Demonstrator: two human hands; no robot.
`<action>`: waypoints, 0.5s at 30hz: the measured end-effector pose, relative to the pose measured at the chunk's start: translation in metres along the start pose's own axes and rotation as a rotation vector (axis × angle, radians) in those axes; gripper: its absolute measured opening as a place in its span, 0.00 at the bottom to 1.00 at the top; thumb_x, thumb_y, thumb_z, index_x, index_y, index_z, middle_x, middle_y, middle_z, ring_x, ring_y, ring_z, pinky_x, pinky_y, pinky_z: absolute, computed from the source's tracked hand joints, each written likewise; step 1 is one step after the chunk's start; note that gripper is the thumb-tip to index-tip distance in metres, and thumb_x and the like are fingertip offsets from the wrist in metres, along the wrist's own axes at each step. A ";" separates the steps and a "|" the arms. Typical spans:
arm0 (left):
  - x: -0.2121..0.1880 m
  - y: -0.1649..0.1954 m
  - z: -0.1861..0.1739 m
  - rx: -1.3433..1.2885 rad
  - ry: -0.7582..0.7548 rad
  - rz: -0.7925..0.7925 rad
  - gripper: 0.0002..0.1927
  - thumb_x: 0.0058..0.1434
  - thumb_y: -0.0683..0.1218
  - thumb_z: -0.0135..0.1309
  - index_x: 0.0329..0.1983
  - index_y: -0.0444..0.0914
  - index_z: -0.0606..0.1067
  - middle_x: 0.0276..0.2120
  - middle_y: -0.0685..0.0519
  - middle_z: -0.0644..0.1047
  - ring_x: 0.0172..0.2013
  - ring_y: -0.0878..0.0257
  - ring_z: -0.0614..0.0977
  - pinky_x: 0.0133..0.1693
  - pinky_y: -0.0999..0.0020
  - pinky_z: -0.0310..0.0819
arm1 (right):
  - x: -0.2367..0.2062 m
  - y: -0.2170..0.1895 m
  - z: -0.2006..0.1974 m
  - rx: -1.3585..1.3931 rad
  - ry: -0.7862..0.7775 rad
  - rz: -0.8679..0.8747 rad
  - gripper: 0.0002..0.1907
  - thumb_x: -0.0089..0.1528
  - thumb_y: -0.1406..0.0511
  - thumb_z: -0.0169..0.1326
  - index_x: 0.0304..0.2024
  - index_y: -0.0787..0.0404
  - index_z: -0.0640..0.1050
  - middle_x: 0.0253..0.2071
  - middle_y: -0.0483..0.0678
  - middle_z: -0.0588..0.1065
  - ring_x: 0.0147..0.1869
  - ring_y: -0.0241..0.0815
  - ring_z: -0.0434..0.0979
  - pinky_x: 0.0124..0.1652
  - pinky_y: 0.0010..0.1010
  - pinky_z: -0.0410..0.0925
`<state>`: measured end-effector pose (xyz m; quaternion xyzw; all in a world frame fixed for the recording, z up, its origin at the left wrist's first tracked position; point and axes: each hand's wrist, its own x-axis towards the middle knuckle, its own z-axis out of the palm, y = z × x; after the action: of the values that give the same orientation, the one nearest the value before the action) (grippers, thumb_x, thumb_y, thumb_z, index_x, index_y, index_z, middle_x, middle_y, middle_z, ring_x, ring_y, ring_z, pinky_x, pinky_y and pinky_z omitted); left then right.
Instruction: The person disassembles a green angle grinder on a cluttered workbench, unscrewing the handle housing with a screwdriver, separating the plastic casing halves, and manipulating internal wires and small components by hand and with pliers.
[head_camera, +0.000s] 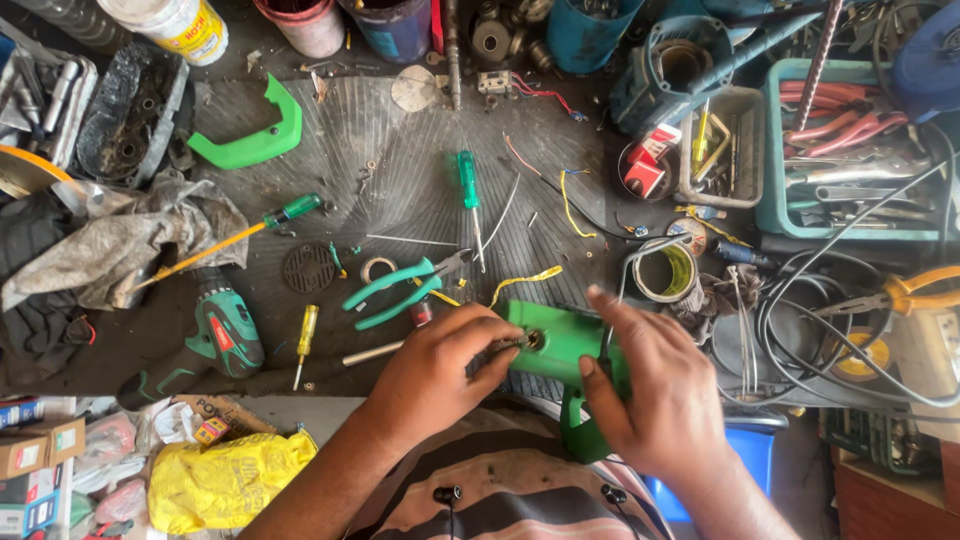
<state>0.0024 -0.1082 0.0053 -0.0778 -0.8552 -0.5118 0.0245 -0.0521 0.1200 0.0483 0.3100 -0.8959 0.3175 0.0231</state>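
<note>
Gripping a green power-tool housing (562, 345) at the near edge of the workbench, the person's two hands worked close together, with little free room between bench edge and body. The right hand (655, 390) was closed around the housing's right side, index finger stretched over its top. The left hand (440, 365) pinched something small at the round opening in the housing's face; what it pinched I could not tell. Just beyond lay green-handled pliers (400, 288) and a yellow wire (525, 280), and farther back a green screwdriver (468, 190). A roll of tape (665, 272) sat near the right hand, with black cables (800, 320) crowding that side. A green cordless drill (215, 340) lay well apart to the left beside a small yellow screwdriver (305, 335).
</note>
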 end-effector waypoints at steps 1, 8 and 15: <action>0.000 0.002 0.001 0.038 -0.009 0.028 0.11 0.58 0.40 0.63 0.44 0.37 0.77 0.39 0.51 0.79 0.35 0.56 0.84 0.35 0.64 0.78 | -0.001 0.000 0.001 0.001 -0.017 -0.036 0.28 0.55 0.67 0.59 0.57 0.70 0.74 0.48 0.59 0.79 0.50 0.61 0.79 0.52 0.47 0.70; -0.014 0.007 0.004 0.220 -0.087 0.003 0.11 0.54 0.41 0.62 0.39 0.37 0.76 0.35 0.49 0.76 0.36 0.50 0.82 0.35 0.57 0.76 | -0.004 -0.005 0.016 0.145 -0.030 -0.155 0.13 0.51 0.66 0.61 0.34 0.64 0.73 0.48 0.56 0.80 0.48 0.58 0.80 0.49 0.44 0.70; -0.026 0.007 0.002 0.298 -0.140 -0.082 0.12 0.52 0.42 0.61 0.39 0.36 0.75 0.34 0.49 0.76 0.37 0.47 0.81 0.37 0.53 0.75 | 0.002 -0.006 0.022 0.182 -0.060 -0.161 0.13 0.52 0.65 0.62 0.32 0.64 0.72 0.48 0.55 0.80 0.44 0.57 0.79 0.46 0.44 0.69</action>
<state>0.0292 -0.1054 0.0074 -0.0739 -0.9236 -0.3734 -0.0450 -0.0467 0.1027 0.0339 0.3912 -0.8358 0.3852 -0.0063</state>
